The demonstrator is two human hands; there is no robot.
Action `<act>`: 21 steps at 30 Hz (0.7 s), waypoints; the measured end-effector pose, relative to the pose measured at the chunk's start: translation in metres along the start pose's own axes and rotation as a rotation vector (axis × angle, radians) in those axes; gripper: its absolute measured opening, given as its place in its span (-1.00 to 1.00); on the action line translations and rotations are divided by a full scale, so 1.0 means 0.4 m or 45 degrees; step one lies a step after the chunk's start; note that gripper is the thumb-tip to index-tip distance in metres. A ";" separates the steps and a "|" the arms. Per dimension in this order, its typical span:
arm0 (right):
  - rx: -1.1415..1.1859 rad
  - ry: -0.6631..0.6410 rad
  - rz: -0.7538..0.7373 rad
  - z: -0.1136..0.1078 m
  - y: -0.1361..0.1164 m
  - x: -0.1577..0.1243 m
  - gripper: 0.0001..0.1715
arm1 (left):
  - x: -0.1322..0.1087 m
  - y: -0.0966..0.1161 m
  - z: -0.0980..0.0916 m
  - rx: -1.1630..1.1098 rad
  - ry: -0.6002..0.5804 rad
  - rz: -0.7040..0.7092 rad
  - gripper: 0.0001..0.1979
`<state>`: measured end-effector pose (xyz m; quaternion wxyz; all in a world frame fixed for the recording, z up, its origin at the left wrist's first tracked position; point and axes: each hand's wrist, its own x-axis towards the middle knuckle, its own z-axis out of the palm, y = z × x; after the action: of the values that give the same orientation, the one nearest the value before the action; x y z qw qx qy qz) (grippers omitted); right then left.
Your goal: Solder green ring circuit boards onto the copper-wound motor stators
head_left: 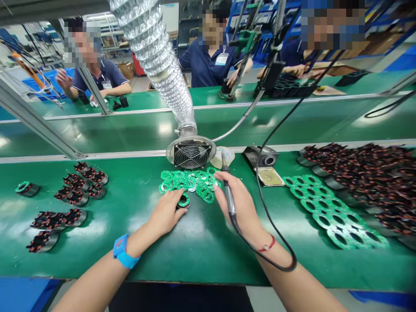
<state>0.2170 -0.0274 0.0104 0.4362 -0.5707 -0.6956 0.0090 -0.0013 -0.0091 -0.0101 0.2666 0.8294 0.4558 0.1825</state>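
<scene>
My left hand (167, 210), with a blue band at its wrist, is closed around a small motor stator. A green ring-shaped circuit board (184, 200) sits on top of that stator, partly covered by my fingers. In my right hand (238, 199) is a soldering iron (229, 197), its handle between thumb and fingers and its tip end pointing up and away. The iron's black cable loops over my right wrist. Just beyond both hands lies a pile of loose green ring boards (205, 193), and my right fingertips are close to its right edge.
A fume extractor (192, 155) hangs behind the pile on a foil duct (162, 65). Right of it stand a soldering iron stand (264, 158) and a panel of ring boards (328, 208). Many stators (373, 186) fill the right; several more (76, 186) stand left. Co-workers sit opposite.
</scene>
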 end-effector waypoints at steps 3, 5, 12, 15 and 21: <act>-0.135 -0.020 -0.028 0.011 0.088 0.038 -0.64 | 0.004 -0.006 -0.004 -0.004 0.016 -0.007 -0.51; -0.180 -0.132 0.040 0.029 0.140 0.051 -0.65 | 0.003 -0.021 -0.023 -0.024 0.105 -0.039 -0.54; -0.072 -0.256 0.174 0.007 0.195 0.057 -0.55 | 0.136 -0.128 -0.184 0.070 0.559 -0.395 -0.54; -0.084 -0.063 0.215 -0.024 0.202 0.056 -0.53 | 0.267 -0.168 -0.221 0.141 0.594 -0.470 -0.54; -0.098 0.094 0.063 -0.048 0.215 0.055 -0.47 | 0.470 -0.195 -0.183 0.243 0.612 -0.499 -0.49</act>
<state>0.2972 0.0110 -0.0083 0.4387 -0.6042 -0.6646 -0.0280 0.0047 0.2060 0.0117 0.1023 0.6803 0.6717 0.2749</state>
